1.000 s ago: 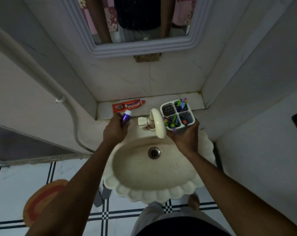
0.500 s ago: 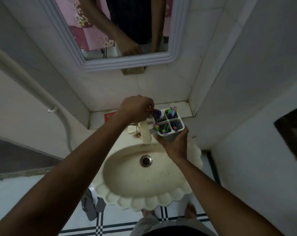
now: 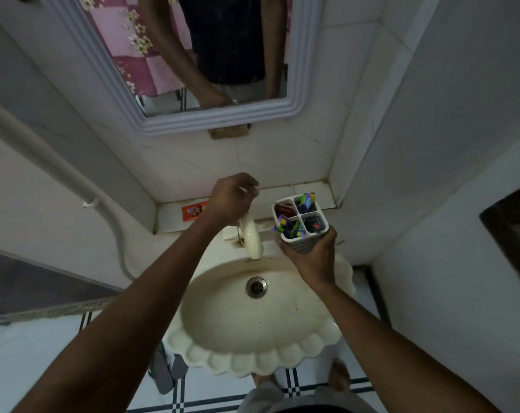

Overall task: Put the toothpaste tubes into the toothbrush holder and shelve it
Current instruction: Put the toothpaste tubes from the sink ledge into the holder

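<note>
While my right hand (image 3: pixel 311 257) grips the toothbrush holder (image 3: pixel 300 222) right of centre, above the sink (image 3: pixel 252 362), one tube (image 3: pixel 284 209) sits in its upper-left compartment. My left hand (image 3: pixel 230 199) hovers loosely curled and, as far as I can see, empty by the red toothpaste tube (image 3: pixel 194 210) on the ledge (image 3: pixel 285 192). Next, I judge: pick up that tube.

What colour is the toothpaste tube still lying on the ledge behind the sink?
Red-orange, with a printed picture; the toothpaste tube shows in the head view, partly hidden by the left hand.
</note>
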### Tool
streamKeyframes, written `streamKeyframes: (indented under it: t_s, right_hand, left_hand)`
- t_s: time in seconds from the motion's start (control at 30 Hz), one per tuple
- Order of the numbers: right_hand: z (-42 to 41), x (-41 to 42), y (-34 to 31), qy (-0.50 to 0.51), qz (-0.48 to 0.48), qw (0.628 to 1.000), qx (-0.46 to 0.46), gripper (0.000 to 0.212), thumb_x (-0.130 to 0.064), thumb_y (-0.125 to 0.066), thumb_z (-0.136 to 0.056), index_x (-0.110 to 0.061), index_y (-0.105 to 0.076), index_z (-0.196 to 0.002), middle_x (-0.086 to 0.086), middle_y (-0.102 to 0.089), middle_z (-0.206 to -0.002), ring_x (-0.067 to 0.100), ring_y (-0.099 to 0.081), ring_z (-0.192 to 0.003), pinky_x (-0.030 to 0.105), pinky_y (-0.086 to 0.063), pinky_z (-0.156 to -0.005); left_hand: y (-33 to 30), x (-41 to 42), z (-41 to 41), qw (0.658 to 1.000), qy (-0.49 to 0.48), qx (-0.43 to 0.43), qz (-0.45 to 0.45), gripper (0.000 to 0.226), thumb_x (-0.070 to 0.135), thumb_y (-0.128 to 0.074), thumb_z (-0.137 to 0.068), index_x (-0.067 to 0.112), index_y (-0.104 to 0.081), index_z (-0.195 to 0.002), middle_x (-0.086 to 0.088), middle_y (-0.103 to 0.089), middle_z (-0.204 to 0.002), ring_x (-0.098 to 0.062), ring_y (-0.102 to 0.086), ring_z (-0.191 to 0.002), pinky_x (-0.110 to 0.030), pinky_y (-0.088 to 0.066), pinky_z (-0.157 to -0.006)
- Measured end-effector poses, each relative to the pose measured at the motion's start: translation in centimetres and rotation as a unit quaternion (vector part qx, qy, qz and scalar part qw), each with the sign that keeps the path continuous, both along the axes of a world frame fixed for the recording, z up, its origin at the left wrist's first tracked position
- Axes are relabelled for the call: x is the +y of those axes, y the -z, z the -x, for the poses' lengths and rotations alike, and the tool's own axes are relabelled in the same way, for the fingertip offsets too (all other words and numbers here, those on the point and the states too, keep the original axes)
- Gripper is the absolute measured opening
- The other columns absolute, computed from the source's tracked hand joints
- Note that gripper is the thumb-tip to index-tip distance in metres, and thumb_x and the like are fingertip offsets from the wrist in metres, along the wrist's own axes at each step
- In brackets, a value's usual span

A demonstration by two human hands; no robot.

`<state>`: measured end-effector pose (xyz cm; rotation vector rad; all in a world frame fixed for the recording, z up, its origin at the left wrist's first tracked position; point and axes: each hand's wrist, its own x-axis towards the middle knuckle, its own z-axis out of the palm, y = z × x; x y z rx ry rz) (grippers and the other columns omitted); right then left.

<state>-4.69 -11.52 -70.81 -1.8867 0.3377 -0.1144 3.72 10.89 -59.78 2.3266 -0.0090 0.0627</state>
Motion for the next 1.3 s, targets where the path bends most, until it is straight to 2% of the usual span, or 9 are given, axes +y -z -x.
streamKeyframes:
  t_s: [0.17,0.27,0.47,0.67,0.83,0.9,0.97,1.13,1.3]
  right_hand:
    - [0.1,0.0,0.4,0.013,0.008,1.000,-0.002,0.117,-0.052,-0.109,-0.059,-0.021,-0.040,-0.148,-0.002,-0.063,-0.144,0.018,-0.068,-0.129,0.034,-0.060,-0.104]
    - [0.2,0.4,0.6,0.020,0.011,1.000,-0.002,0.121,-0.057,-0.108,-0.058,-0.024,-0.038,-0.151,-0.003,-0.063,-0.146,0.019,-0.068,-0.129,0.037,-0.060,-0.105]
    - [0.1,1.4,1.6,0.034,-0.037,0.999,-0.001,0.119,-0.069,-0.107,-0.051,-0.032,-0.042,-0.145,-0.008,-0.064,-0.146,0.017,-0.071,-0.132,0.053,-0.062,-0.105]
    - [0.2,2.9,1.0,0.036,-0.026,0.999,-0.021,0.120,-0.076,-0.102,-0.051,-0.029,-0.042,-0.145,-0.016,-0.063,-0.140,0.009,-0.070,-0.130,0.052,-0.063,-0.105]
    - [-0.3,3.6,0.8,0.034,-0.015,0.999,-0.003,0.122,-0.078,-0.101,-0.050,-0.030,-0.042,-0.145,-0.010,-0.064,-0.145,0.013,-0.070,-0.131,0.050,-0.062,-0.106]
    - [-0.4,3.8,0.7,0.033,-0.005,0.999,0.003,0.125,-0.082,-0.099,-0.048,-0.030,-0.041,-0.146,-0.006,-0.064,-0.146,0.016,-0.070,-0.131,0.051,-0.062,-0.106]
    - [-0.7,3.9,0.6,0.028,0.004,1.000,0.004,0.128,-0.083,-0.097,-0.048,-0.025,-0.040,-0.147,-0.002,-0.065,-0.145,0.018,-0.070,-0.129,0.047,-0.063,-0.105]
    - [-0.6,4.2,-0.1,0.010,0.015,1.000,0.021,0.119,-0.054,-0.109,-0.056,-0.021,-0.042,-0.148,-0.006,-0.064,-0.142,0.015,-0.069,-0.125,0.026,-0.057,-0.100]
    - [-0.5,2.7,-0.3,-0.006,0.011,1.000,0.016,0.123,-0.065,-0.107,-0.052,-0.027,-0.041,-0.148,-0.006,-0.064,-0.143,0.015,-0.069,-0.127,0.040,-0.063,-0.103]
  left_hand:
    - [3.7,4.2,1.6,0.991,-0.110,0.026,0.071,0.016,0.020,-0.073,-0.100,0.008,-0.079,-0.109,0.002,-0.077,-0.091,-0.019,-0.076,-0.085,-0.036,-0.064,-0.082]
    - [6.6,7.3,2.6,0.990,-0.122,0.066,-0.023,0.019,0.027,-0.071,-0.100,0.016,-0.080,-0.112,0.001,-0.078,-0.097,-0.024,-0.075,-0.093,-0.031,-0.055,-0.082]
    - [10.0,11.1,1.7,0.956,-0.058,0.081,-0.277,0.041,0.025,-0.064,-0.100,0.013,-0.063,-0.139,-0.017,-0.062,-0.139,-0.042,-0.059,-0.122,-0.051,-0.049,-0.100]
    - [11.7,13.0,-1.3,0.910,-0.024,0.172,-0.377,0.061,0.043,-0.063,-0.099,0.013,-0.049,-0.150,-0.017,-0.049,-0.151,-0.040,-0.039,-0.144,-0.055,-0.034,-0.116]
    - [10.4,14.1,-2.3,0.923,-0.032,0.168,-0.345,0.043,0.044,-0.065,-0.095,0.017,-0.062,-0.128,-0.014,-0.064,-0.130,-0.038,-0.057,-0.123,-0.048,-0.046,-0.105]
    - [8.6,14.2,-1.9,0.948,-0.039,0.163,-0.271,0.032,0.044,-0.065,-0.090,0.024,-0.067,-0.115,-0.007,-0.073,-0.115,-0.031,-0.067,-0.104,-0.042,-0.054,-0.093]
    - [5.7,13.6,-1.1,0.973,-0.048,0.139,-0.176,0.044,0.061,-0.068,-0.079,0.028,-0.073,-0.107,0.003,-0.073,-0.100,-0.022,-0.068,-0.089,-0.036,-0.057,-0.082]
    - [-2.5,9.3,0.4,0.999,-0.007,-0.005,-0.034,0.036,0.046,-0.079,-0.089,0.022,-0.079,-0.116,0.001,-0.079,-0.103,-0.017,-0.077,-0.083,-0.035,-0.063,-0.075]
    - [-7.4,0.6,0.6,0.985,0.130,-0.052,-0.105,0.022,0.032,-0.080,-0.092,0.022,-0.079,-0.112,0.001,-0.079,-0.099,-0.018,-0.074,-0.084,-0.033,-0.059,-0.076]
